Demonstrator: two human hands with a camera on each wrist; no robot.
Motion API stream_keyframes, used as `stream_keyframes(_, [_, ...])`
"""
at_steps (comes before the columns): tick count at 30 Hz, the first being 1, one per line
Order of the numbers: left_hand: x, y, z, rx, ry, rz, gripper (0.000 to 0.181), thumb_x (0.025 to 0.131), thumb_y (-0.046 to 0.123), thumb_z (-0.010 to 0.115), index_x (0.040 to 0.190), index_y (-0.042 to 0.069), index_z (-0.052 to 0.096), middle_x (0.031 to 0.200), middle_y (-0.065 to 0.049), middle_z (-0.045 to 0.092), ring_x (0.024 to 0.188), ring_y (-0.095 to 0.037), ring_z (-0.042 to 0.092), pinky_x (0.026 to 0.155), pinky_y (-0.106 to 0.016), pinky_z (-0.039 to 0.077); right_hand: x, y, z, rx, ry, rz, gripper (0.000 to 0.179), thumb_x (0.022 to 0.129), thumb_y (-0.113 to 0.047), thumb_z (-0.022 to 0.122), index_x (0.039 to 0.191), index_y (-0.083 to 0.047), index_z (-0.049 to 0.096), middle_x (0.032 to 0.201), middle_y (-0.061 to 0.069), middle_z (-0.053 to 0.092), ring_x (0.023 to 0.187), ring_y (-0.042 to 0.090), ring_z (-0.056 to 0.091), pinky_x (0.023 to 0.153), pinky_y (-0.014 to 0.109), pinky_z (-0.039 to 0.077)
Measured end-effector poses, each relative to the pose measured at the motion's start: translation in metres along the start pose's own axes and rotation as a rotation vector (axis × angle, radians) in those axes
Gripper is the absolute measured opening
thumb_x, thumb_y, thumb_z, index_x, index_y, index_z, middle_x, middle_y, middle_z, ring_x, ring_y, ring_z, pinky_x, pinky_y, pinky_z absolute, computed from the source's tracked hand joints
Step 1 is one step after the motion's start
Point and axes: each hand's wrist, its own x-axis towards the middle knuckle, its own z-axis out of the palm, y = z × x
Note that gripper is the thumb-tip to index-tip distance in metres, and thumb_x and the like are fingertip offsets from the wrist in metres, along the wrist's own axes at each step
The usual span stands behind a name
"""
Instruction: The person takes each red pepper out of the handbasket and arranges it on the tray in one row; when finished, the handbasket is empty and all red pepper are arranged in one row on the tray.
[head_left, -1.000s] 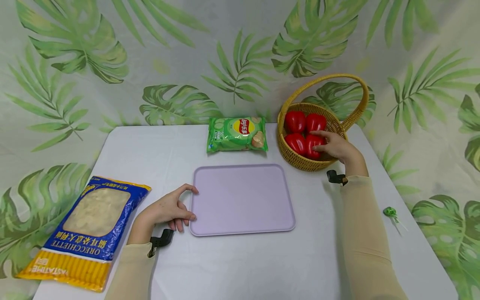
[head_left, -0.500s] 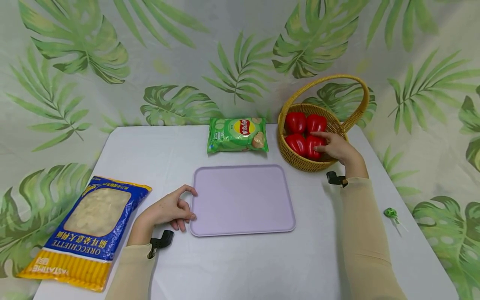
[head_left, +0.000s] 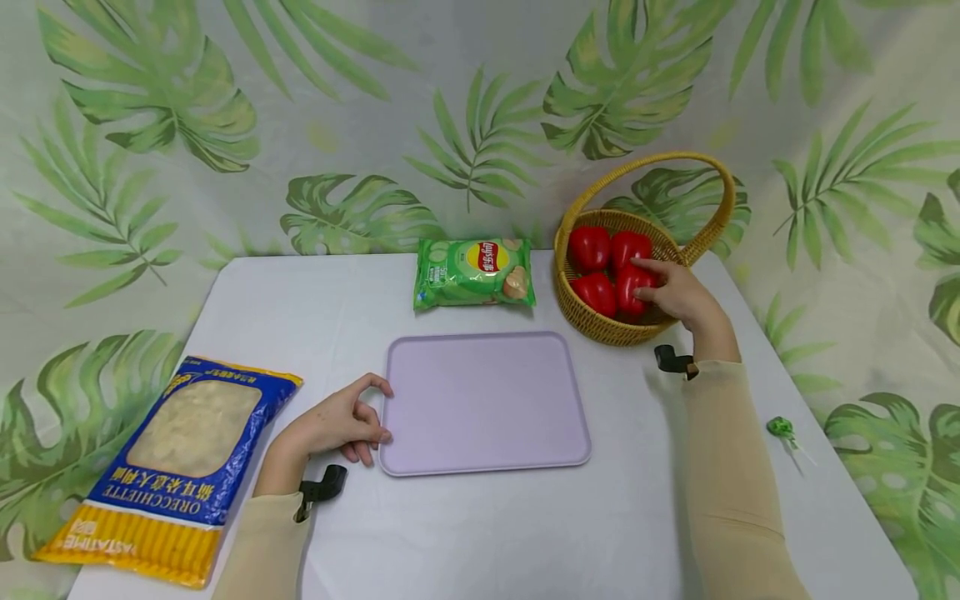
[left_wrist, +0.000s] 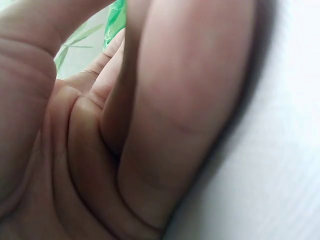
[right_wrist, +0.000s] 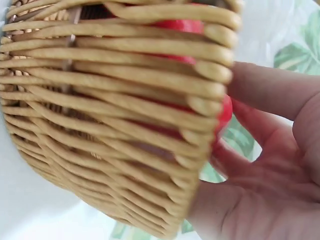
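In the head view a brown wicker basket [head_left: 600, 325] with a tall handle stands at the back right. Several glossy red bell peppers [head_left: 589, 249] lie in it. My right hand [head_left: 682, 296] reaches over the basket's right side and grips the front-right pepper [head_left: 632, 287] between thumb and fingers. From the right wrist camera, the basket wall [right_wrist: 115, 105] hides most of that pepper. A flat lilac tray [head_left: 487, 408] lies mid-table. My left hand [head_left: 341, 421] rests at its left edge, thumb and index fingertips touching the rim, other fingers loosely bent.
A green bag of potato chips [head_left: 474, 273] lies behind the tray, left of the basket. On the far left is a large blue and yellow bag of orecchiette pasta [head_left: 172, 467]. A green-wrapped lollipop [head_left: 782, 429] lies near the table's right edge.
Within the basket, the gripped pepper has shifted slightly right, along with the fingers of my right hand. My left hand has stayed at the tray's edge.
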Motion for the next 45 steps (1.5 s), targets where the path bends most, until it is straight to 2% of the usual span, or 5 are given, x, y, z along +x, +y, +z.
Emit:
stream_keyframes(6, [0.000, -0.001, -0.001, -0.007, -0.002, -0.001, 0.067, 0.093, 0.017, 0.083, 0.142, 0.012, 0.039, 0.076, -0.006, 0.073, 0.059, -0.022, 0.075, 0.051, -0.029, 0.057, -0.010, -0.005, -0.005, 0.059, 0.075, -0.018, 0.067, 0.108, -0.017, 0.060, 0.168, -0.018, 0.031, 0.169, 0.031, 0.028, 0.145, 0.045, 0.036, 0.112, 0.052, 0.047])
stream_keyframes(13, [0.000, -0.001, -0.001, -0.016, -0.007, -0.005, 0.067, 0.093, 0.017, 0.083, 0.143, 0.013, 0.039, 0.076, -0.006, 0.073, 0.059, -0.022, 0.075, 0.050, -0.028, 0.057, -0.027, -0.021, 0.000, 0.158, 0.145, -0.076, 0.067, 0.107, -0.020, 0.062, 0.167, -0.023, 0.032, 0.166, 0.023, 0.030, 0.138, 0.039, 0.042, 0.083, 0.020, 0.055])
stream_keyframes(21, [0.001, 0.000, 0.000, -0.032, -0.008, -0.003, 0.066, 0.093, 0.015, 0.083, 0.142, 0.011, 0.038, 0.075, -0.006, 0.073, 0.058, -0.021, 0.074, 0.049, -0.027, 0.056, -0.048, -0.054, 0.017, 0.279, 0.150, -0.169, 0.067, 0.105, -0.018, 0.065, 0.166, -0.026, 0.037, 0.167, 0.012, 0.033, 0.146, 0.037, 0.041, 0.082, 0.014, 0.057])
stream_keyframes(32, [0.000, 0.002, 0.000, -0.023, -0.004, -0.001, 0.062, 0.094, 0.014, 0.081, 0.140, 0.012, 0.040, 0.078, -0.007, 0.075, 0.058, -0.021, 0.074, 0.050, -0.028, 0.056, -0.053, -0.096, 0.064, 0.223, 0.135, -0.266, 0.065, 0.102, -0.020, 0.071, 0.161, -0.028, 0.046, 0.168, 0.009, 0.038, 0.155, 0.039, 0.034, 0.116, 0.064, 0.047])
stream_keyframes(45, [-0.001, 0.001, 0.001, -0.012, -0.003, 0.010, 0.061, 0.095, 0.014, 0.079, 0.141, 0.010, 0.040, 0.076, -0.007, 0.073, 0.058, -0.020, 0.074, 0.049, -0.028, 0.056, -0.039, -0.139, 0.132, 0.206, 0.025, -0.360, 0.061, 0.100, -0.016, 0.072, 0.157, -0.023, 0.053, 0.158, 0.008, 0.047, 0.151, 0.033, 0.040, 0.116, 0.059, 0.049])
